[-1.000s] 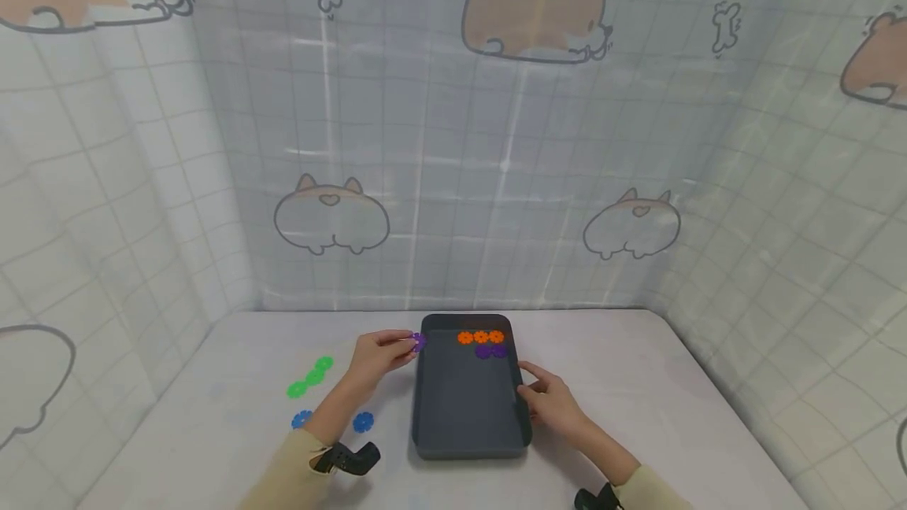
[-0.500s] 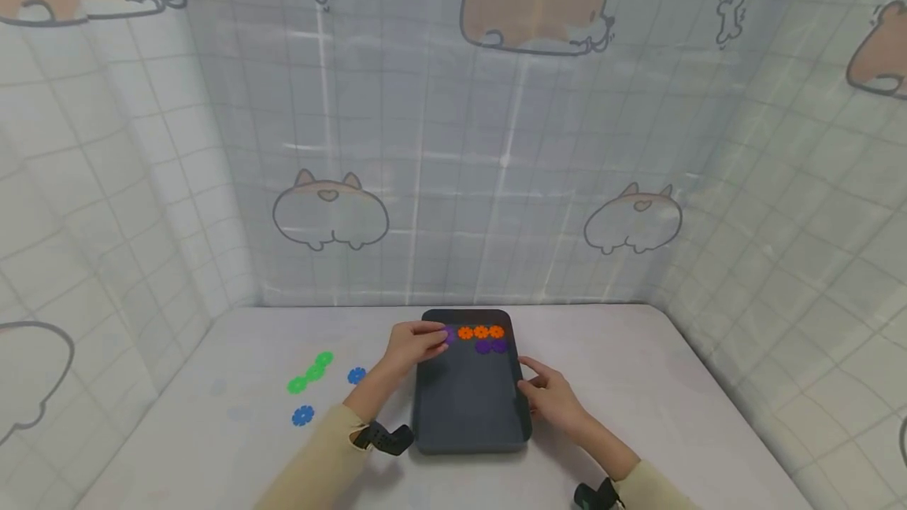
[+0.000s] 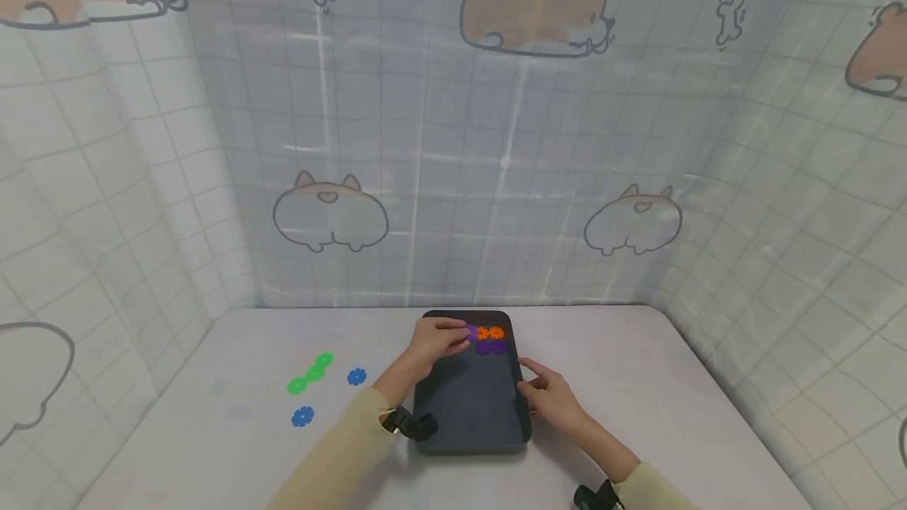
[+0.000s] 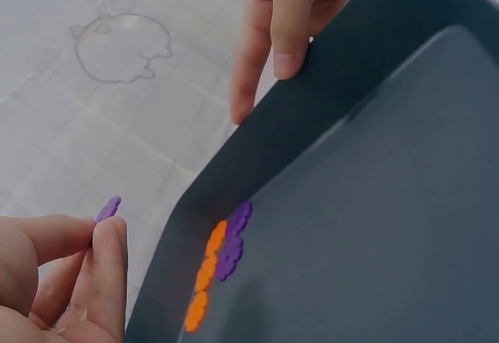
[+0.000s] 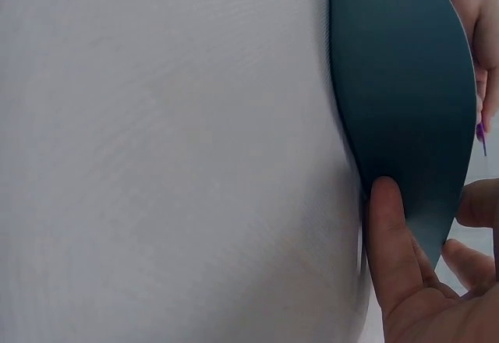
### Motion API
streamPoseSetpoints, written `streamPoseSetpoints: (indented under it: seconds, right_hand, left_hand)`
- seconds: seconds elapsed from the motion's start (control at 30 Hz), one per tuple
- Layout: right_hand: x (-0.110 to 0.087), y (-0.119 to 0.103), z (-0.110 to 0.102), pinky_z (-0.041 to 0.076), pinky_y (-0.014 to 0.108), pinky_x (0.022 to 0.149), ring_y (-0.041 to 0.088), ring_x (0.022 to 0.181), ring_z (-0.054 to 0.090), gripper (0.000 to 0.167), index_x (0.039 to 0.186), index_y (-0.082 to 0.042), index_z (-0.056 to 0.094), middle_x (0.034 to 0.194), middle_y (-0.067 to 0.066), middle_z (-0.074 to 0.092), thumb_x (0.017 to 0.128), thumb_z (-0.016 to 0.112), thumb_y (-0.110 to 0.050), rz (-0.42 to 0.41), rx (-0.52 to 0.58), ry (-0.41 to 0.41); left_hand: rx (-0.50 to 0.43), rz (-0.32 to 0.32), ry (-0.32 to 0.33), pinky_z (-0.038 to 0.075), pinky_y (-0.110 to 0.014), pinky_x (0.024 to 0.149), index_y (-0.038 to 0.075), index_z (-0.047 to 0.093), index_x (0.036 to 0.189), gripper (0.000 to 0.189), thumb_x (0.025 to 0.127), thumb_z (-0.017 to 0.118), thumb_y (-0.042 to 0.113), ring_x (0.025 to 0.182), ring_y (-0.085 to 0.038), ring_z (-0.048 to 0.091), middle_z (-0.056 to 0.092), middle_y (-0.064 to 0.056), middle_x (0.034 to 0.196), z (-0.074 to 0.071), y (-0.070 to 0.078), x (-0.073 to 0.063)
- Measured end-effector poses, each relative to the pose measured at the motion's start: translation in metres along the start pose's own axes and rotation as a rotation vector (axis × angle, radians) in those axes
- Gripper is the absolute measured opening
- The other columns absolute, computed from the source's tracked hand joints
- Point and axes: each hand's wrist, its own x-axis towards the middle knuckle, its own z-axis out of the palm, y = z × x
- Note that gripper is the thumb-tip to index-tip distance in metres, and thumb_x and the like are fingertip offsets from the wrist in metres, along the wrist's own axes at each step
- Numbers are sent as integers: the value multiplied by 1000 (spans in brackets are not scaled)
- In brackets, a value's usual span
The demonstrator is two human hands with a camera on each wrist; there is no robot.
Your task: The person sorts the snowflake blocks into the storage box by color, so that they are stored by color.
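A dark grey rectangular tray lies on the white table. Above its far part, my left hand pinches a purple flower-shaped disc between thumb and fingertips. Inside the tray, three orange flower discs form a row along the far wall. Two purple flower discs lie beside that row, at the right end. In the head view the held disc partly covers the leftmost orange one. My right hand grips the tray's right side at the rim, with one finger along the outer wall.
Left of the tray lie three green flower discs in a slanting line. A blue flower disc is nearer the tray, and another blue disc lies closer to me. A patterned curtain encloses the table's back and sides.
My left hand has carried the purple disc rightward from the tray's left edge to over the orange row, uncovering both blue discs. The right hand has stayed at the tray's side.
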Motion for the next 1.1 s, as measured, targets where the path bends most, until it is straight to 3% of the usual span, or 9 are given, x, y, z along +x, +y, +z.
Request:
streamPoseSetpoints:
  seconds: [0.43,0.87,1.1]
  right_hand:
    - [1,6,0,56,36,56,19,66,57,51,145,-8,45,86,10,61,96,60,-14,-9,11,-18]
    - [0,3,0,56,36,56,20,67,58,51,145,-9,45,87,11,60,97,59,-13,-4,22,-19]
    - [0,3,-1,56,36,56,20,67,57,51,145,-10,45,87,11,60,97,60,-14,-6,31,-23]
  left_hand:
    - [-16,-33,79,58,-29,73,-11,64,112,25,89,67,-2,79,-19,69,66,-20,100,11,-12,13]
    - [-19,-63,136,58,-33,75,-13,64,112,26,88,67,-4,98,-35,66,64,-22,103,11,-26,21]
    - [53,-53,170,59,-31,71,-12,66,106,22,86,69,-6,82,-26,70,66,-21,98,12,-30,19]
